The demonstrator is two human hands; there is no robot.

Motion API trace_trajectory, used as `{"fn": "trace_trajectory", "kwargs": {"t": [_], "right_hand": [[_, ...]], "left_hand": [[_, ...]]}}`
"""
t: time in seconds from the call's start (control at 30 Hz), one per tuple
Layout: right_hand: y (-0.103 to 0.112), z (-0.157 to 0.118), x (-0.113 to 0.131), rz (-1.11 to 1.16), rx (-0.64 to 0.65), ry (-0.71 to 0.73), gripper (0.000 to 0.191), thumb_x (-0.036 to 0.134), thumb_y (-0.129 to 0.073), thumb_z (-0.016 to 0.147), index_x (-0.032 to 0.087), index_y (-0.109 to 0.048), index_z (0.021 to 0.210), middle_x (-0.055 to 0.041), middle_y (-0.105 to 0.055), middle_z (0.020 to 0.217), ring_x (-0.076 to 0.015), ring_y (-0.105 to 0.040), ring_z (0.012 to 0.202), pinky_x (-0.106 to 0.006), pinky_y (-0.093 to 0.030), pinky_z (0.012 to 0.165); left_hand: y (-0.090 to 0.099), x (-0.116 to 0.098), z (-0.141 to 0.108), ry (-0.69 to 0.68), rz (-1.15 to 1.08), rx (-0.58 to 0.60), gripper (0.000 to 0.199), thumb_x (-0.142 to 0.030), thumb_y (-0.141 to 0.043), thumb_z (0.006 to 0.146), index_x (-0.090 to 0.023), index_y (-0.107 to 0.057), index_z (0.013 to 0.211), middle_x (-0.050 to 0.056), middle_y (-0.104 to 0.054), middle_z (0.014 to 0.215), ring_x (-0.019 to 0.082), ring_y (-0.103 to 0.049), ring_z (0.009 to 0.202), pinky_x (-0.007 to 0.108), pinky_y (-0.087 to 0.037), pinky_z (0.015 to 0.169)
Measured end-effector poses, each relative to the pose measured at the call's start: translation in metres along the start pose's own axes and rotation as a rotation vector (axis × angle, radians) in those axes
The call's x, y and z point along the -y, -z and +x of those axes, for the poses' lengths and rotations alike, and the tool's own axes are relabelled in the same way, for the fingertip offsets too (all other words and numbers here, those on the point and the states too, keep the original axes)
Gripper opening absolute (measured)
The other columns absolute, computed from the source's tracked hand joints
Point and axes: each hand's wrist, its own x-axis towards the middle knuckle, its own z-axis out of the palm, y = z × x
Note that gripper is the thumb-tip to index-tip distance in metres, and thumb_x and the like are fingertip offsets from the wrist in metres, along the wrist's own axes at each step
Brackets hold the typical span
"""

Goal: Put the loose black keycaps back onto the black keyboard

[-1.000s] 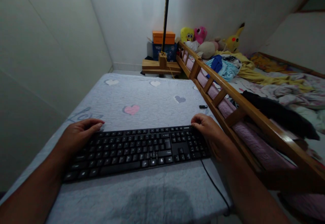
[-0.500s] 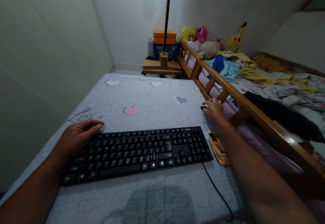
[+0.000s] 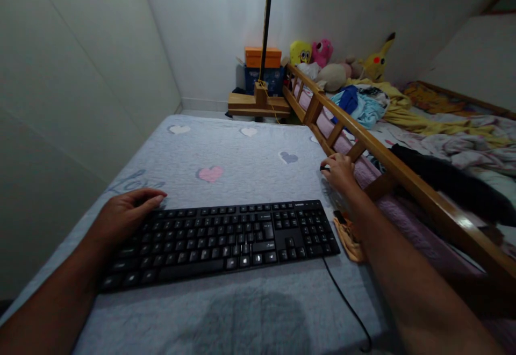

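A black full-size keyboard [image 3: 226, 239] lies on the pale blue quilted sheet [image 3: 242, 312], its cable trailing toward the lower right. My left hand [image 3: 129, 210] rests at the keyboard's upper left corner. Its fingers are curled and the thumb comes close to the index finger; what they hold, if anything, is hidden. Beyond the keyboard's right end, beside the bed rail, my right hand [image 3: 339, 171] is closed on a small black object [image 3: 324, 168], mostly covered by the fingers. Under my right forearm lies an orange cloth-like item [image 3: 347, 242] with a small black piece [image 3: 338, 216] at its top.
A wooden bed rail [image 3: 363, 137] runs along the right side. Behind it lie a black garment [image 3: 447, 180], rumpled bedding and several plush toys. At the far end, an orange box [image 3: 263, 57] sits on a blue one, beside a wooden stand [image 3: 260, 102] with a dark pole.
The black object in my right hand now shows less between the fingers. My left hand and the keyboard have stayed in place; the view has shifted slightly.
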Motion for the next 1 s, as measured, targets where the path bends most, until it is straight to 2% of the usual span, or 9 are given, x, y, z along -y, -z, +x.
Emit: {"fn": "trace_trajectory", "kwargs": {"t": [0.1,0.17,0.23,0.3,0.4,0.57,0.87,1.0], "right_hand": [[0.023,-0.019,0.011,0.219,0.123,0.108,0.015,0.018,-0.063,0.083,0.019,-0.072,0.095,-0.0077,-0.068,0.101,-0.023,-0.061,0.095,-0.036,-0.045,0.087],[0.037,-0.04,0.02,0.401,0.209,0.154,0.015,0.021,-0.064,0.082,0.019,-0.071,0.096,-0.0047,-0.07,0.093,-0.0202,-0.063,0.086,-0.033,-0.047,0.082],[0.047,-0.063,0.028,0.491,0.285,0.23,0.014,0.022,-0.065,0.08,0.02,-0.07,0.093,-0.0035,-0.07,0.091,-0.0196,-0.064,0.086,-0.032,-0.048,0.082],[0.051,-0.083,0.036,0.549,0.325,0.259,0.014,0.02,-0.065,0.079,0.021,-0.07,0.092,-0.0033,-0.07,0.093,-0.0195,-0.064,0.089,-0.032,-0.048,0.084],[0.043,-0.101,0.043,0.541,0.334,0.235,0.014,0.014,-0.065,0.076,0.021,-0.07,0.088,-0.0032,-0.069,0.092,-0.0196,-0.064,0.09,-0.032,-0.048,0.085],[0.027,-0.106,0.046,0.503,0.36,0.218,0.015,0.012,-0.063,0.078,0.021,-0.071,0.088,-0.0039,-0.065,0.092,-0.0199,-0.062,0.092,-0.033,-0.047,0.085],[0.028,-0.11,0.046,0.517,0.371,0.213,0.019,0.017,-0.059,0.086,0.021,-0.072,0.099,-0.005,-0.064,0.096,-0.0199,-0.062,0.094,-0.033,-0.047,0.087],[0.025,-0.112,0.046,0.523,0.335,0.212,0.021,0.021,-0.053,0.091,0.021,-0.073,0.098,-0.0055,-0.065,0.094,-0.0198,-0.062,0.093,-0.033,-0.046,0.086]], "left_hand": [[0.0,-0.002,-0.001,0.005,0.003,0.003,0.053,-0.061,-0.066,0.065,-0.02,-0.073,0.096,0.006,-0.076,0.098,0.029,-0.067,0.094,0.037,-0.047,0.087],[0.0,-0.003,-0.002,0.016,-0.002,0.007,0.054,-0.062,-0.066,0.064,-0.019,-0.073,0.096,0.006,-0.076,0.098,0.029,-0.067,0.093,0.037,-0.047,0.085],[0.001,-0.003,-0.002,0.019,-0.011,0.008,0.054,-0.062,-0.066,0.063,-0.019,-0.073,0.096,0.007,-0.076,0.097,0.029,-0.067,0.093,0.036,-0.047,0.085],[0.001,-0.003,-0.002,0.007,-0.012,0.007,0.054,-0.061,-0.066,0.063,-0.019,-0.073,0.095,0.007,-0.076,0.097,0.029,-0.067,0.094,0.036,-0.047,0.085],[0.001,-0.002,-0.002,-0.01,-0.002,-0.002,0.053,-0.061,-0.066,0.063,-0.019,-0.073,0.095,0.007,-0.076,0.098,0.029,-0.067,0.095,0.036,-0.047,0.086],[0.0,-0.001,-0.001,0.008,-0.008,-0.011,0.053,-0.06,-0.066,0.063,-0.019,-0.073,0.095,0.007,-0.076,0.097,0.029,-0.067,0.093,0.035,-0.048,0.083],[0.0,-0.002,-0.001,0.001,0.019,-0.014,0.05,-0.06,-0.066,0.064,-0.021,-0.074,0.094,0.004,-0.076,0.094,0.026,-0.068,0.089,0.033,-0.049,0.079],[0.0,-0.005,-0.002,-0.014,0.031,-0.021,0.05,-0.06,-0.066,0.063,-0.021,-0.074,0.092,0.005,-0.076,0.094,0.027,-0.068,0.092,0.035,-0.049,0.084]]}}
